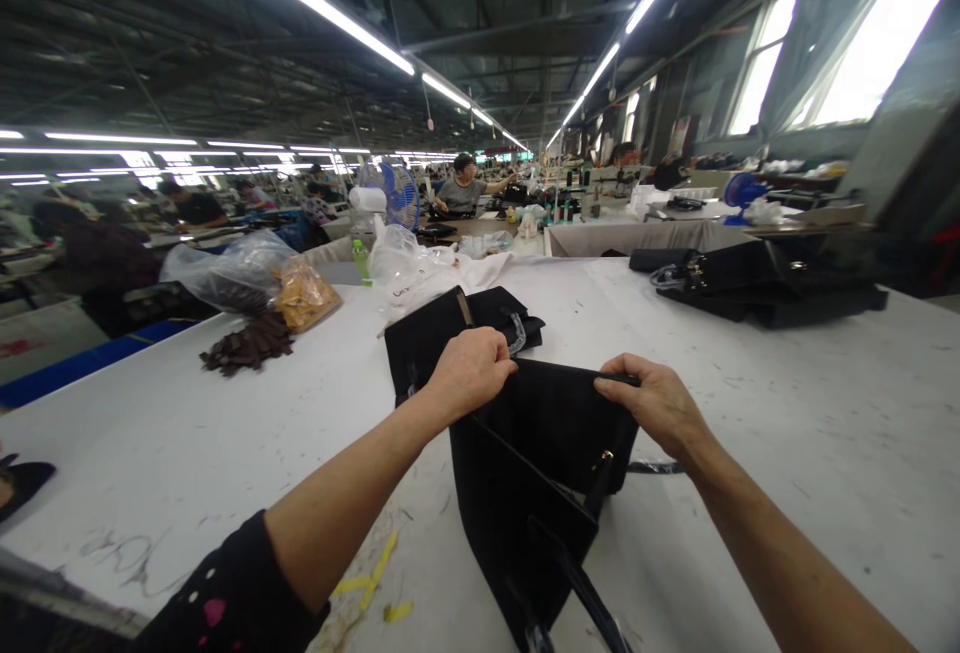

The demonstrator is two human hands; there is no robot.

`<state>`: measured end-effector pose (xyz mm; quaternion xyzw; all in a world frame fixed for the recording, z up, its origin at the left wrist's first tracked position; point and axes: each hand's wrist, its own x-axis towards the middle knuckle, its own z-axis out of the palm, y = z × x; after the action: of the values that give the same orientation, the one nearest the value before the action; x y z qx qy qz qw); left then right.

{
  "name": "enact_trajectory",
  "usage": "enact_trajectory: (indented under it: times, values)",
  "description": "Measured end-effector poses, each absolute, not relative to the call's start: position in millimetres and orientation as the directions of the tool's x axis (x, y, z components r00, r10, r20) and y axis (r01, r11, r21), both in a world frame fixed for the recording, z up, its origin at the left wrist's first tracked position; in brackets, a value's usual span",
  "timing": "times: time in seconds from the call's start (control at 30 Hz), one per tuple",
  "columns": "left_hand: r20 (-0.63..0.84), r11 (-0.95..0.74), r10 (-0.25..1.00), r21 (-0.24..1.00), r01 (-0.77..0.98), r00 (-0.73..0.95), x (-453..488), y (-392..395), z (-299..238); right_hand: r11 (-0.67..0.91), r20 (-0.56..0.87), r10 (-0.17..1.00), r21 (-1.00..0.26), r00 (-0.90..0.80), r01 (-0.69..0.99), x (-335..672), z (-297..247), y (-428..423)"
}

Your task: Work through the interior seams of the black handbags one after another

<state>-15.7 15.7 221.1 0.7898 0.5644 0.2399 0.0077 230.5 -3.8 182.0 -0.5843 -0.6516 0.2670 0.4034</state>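
Observation:
A black handbag stands on the white table in front of me, its mouth spread and its handles hanging toward me. My left hand is closed on the far rim of the bag at its left end. At the right end of that same rim, my right hand pinches the edge between thumb and fingers. A small gold-coloured metal fitting shows on the bag's inner side near the right. Just behind my left hand lies another black bag, partly hidden by the hand, with plastic wrap on its handle.
More black bags lie at the table's back right. Dark brown strips, a plastic-wrapped yellow-brown bundle and white plastic bags sit at the back left. Yellow tape scraps lie near me. A person sits beyond, beside a blue fan.

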Motion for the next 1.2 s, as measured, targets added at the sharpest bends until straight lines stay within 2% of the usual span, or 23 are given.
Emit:
enact_trajectory:
  times: [0.1,0.2,0.3,0.43,0.53,0.7,0.83,0.9,1.07,1.2]
  values:
    - [0.369,-0.354,0.897,0.269,0.896,0.244,-15,16,222,0.180,0.221,0.975,-0.690,-0.034,0.701,226,194,0]
    - [0.367,-0.343,0.900,0.260,0.903,0.235,-15,16,222,0.293,0.282,0.944,-0.488,-0.170,0.822,215,205,6]
    - [0.360,-0.325,0.906,0.256,0.910,0.222,-14,15,223,0.369,0.273,0.916,-0.294,-0.292,0.882,203,212,12]
    - [0.351,-0.315,0.910,0.245,0.917,0.219,-15,16,222,0.343,0.236,0.926,-0.193,-0.296,0.919,196,218,18]
    - [0.368,-0.316,0.903,0.224,0.922,0.220,-16,18,219,0.359,0.195,0.925,-0.171,-0.325,0.918,193,223,20]
    - [0.393,-0.351,0.887,0.234,0.907,0.242,-14,20,215,0.508,0.200,0.858,-0.195,-0.473,0.839,165,226,27]
    - [0.394,-0.358,0.891,0.311,0.880,0.224,-20,10,217,0.510,0.215,0.853,-0.151,-0.475,0.847,152,226,25]
    - [0.373,-0.413,0.884,0.342,0.844,0.281,-28,3,217,0.496,0.194,0.863,-0.147,-0.466,0.856,160,227,19]
    - [0.245,-0.488,0.873,0.414,0.768,0.422,-44,1,217,0.397,0.061,0.915,-0.308,-0.398,0.865,193,226,1]
    - [0.273,-0.560,0.828,0.441,0.701,0.490,-38,5,220,0.338,0.031,0.935,-0.373,-0.352,0.864,205,222,-1]
